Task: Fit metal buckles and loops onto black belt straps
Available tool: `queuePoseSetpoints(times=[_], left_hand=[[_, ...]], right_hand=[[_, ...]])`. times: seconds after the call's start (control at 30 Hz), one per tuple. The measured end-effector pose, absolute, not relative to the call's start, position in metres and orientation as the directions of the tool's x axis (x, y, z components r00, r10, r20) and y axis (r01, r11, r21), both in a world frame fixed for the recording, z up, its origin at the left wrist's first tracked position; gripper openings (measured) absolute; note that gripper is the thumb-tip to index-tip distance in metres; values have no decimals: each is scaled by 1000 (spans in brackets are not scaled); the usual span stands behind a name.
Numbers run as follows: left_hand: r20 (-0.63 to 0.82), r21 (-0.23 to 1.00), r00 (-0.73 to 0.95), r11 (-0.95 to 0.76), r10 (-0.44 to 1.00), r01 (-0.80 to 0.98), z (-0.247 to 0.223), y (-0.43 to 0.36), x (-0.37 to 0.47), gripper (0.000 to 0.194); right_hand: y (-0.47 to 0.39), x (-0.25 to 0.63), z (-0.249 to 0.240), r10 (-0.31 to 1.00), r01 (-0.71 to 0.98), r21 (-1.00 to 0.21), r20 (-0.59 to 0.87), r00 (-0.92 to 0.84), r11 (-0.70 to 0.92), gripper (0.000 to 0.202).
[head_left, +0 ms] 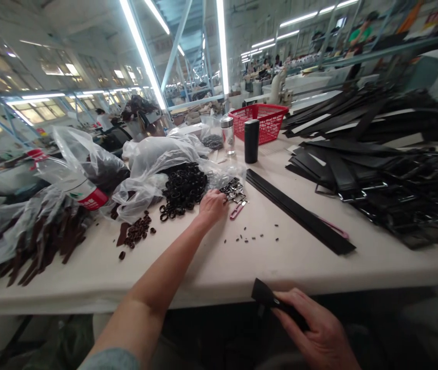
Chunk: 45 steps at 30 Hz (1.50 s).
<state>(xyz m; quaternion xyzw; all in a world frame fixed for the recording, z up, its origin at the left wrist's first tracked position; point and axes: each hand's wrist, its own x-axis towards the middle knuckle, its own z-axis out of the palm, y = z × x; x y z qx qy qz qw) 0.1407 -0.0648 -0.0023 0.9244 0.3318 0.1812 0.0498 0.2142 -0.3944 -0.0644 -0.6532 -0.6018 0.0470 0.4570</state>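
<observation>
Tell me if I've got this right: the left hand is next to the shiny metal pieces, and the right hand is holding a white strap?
Not quite: the strap in the right hand is black, not white, as the head view shows. The left hand is indeed next to the shiny metal pieces.

A table (188, 267) with a pale cover spans the middle of the frame. Brown strips (70, 234) and small brown loops (138, 231) lie at left, black loops (184, 187) and metal buckles (235, 190) at centre. Long black strips (299, 210) lie right of centre, below an upright black flask (252, 141).
</observation>
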Motion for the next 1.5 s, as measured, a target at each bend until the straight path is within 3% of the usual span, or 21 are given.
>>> queuePoseSetpoints(times=[0.17, 0.3, 0.4, 0.5, 0.6, 0.8, 0.93, 1.07, 1.17, 1.37, 1.5], left_hand=[[298, 317, 680, -742, 670, 591, -9, -62, 149, 14], [290, 499, 604, -656, 742, 566, -7, -65, 132, 9], [215, 686, 538, -518, 815, 511, -3, -68, 110, 7], [88, 853, 509, -329, 856, 406, 2, -76, 85, 21], [-5, 940, 508, -169, 862, 296, 8, -91, 63, 34], [-179, 984, 498, 144, 848, 107, 14, -132, 32, 39], [-89, 996, 495, 85, 864, 32, 15, -161, 21, 32], [-89, 996, 584, 62, 807, 66, 23, -195, 18, 24], [-115, 993, 605, 80, 788, 84, 25, -215, 23, 22], [-61, 998, 495, 64, 867, 11, 7, -225, 37, 25], [-122, 987, 516, 159, 848, -27, -3, -229, 41, 27]], right_hand=[[-396, 219, -66, 823, 720, -684, 472, 316, 116, 15], [-395, 221, -63, 843, 676, -732, 412, 347, 80, 15], [-395, 222, -61, 853, 645, -762, 374, 365, 58, 16], [-394, 222, -61, 866, 613, -789, 332, 374, 38, 17], [-392, 221, -60, 869, 588, -808, 314, 382, 33, 17], [-385, 213, -40, 895, 478, -878, 217, 390, 4, 17], [-372, 213, -26, 888, 418, -907, 161, 431, -39, 18], [-354, 213, -21, 815, 487, -869, 216, 538, -91, 18], [-345, 206, -19, 811, 565, -824, 295, 505, -52, 15], [-352, 186, -19, 832, 615, -788, 358, 424, 26, 11], [-359, 183, -22, 824, 645, -762, 400, 402, 55, 12]])
